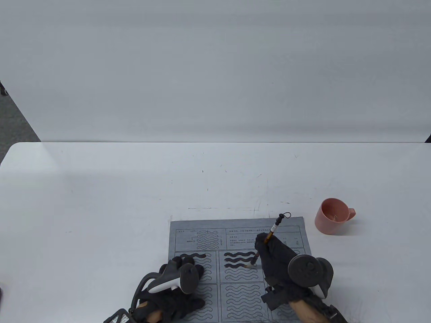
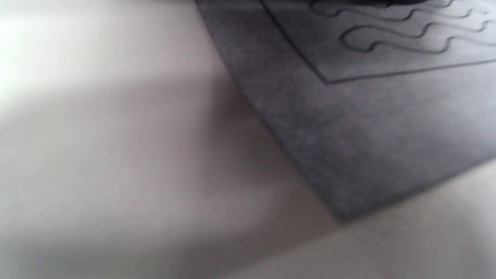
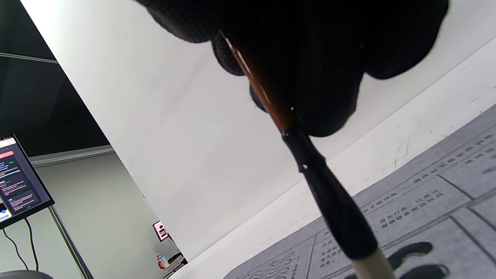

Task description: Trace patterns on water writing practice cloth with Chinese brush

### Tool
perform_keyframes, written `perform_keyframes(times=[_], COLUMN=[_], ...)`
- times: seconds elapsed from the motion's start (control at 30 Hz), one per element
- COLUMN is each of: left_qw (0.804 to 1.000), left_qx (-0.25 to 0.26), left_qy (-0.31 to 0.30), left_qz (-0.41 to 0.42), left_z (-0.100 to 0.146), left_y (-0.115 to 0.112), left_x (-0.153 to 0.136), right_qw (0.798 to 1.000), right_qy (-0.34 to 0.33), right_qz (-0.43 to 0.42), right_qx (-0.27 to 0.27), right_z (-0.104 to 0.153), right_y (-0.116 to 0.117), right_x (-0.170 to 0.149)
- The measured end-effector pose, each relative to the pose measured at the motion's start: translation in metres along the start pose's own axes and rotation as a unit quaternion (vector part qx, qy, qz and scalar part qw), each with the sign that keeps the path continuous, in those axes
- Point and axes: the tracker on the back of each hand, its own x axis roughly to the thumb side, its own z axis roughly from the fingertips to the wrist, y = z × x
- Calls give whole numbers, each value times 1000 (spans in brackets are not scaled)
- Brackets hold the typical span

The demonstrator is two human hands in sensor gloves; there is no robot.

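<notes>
The left hand point(image 1: 175, 286) is lying flat on the cloth point(image 1: 235, 232), fingers spread and pressing down its left column of wave outlines, at about seven o'clock on the table point(image 1: 101, 202). In the left wrist view the cloth's corner point(image 2: 368, 135) is lying flush on the table. The right hand point(image 1: 279, 259), at five o'clock, is curling its fingers point(image 3: 329, 77) around the brush point(image 1: 266, 240), gripping the brown shaft while the handle is tilting toward one o'clock. The pale tip is touching the third wave in the middle column, just left of the hand. Two waves above it are showing dark. A pink cup point(image 1: 331, 215) is standing at three o'clock, apart from the cloth; whether it is holding water I cannot tell.
</notes>
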Motion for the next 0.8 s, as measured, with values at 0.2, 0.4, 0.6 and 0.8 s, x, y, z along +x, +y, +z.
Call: perform_keyframes(times=[0.2, 0.4, 0.6, 0.8], left_qw=[1000, 1000, 1000, 1000], left_qx=[0, 0, 0, 0], left_qy=[0, 0, 0, 0], left_qz=[0, 0, 0, 0], left_z=[0, 0, 0, 0], left_y=[0, 0, 0, 0], left_x=[0, 0, 0, 0], right_qw=[1000, 1000, 1000, 1000], right_qy=[16, 16, 18, 22], right_qz=[-3, 0, 3, 6], right_qx=[0, -3, -9, -15], right_z=[-1, -1, -2, -2], right_y=[-3, -3, -5, -6], right_x=[-4, -5, -5, -6])
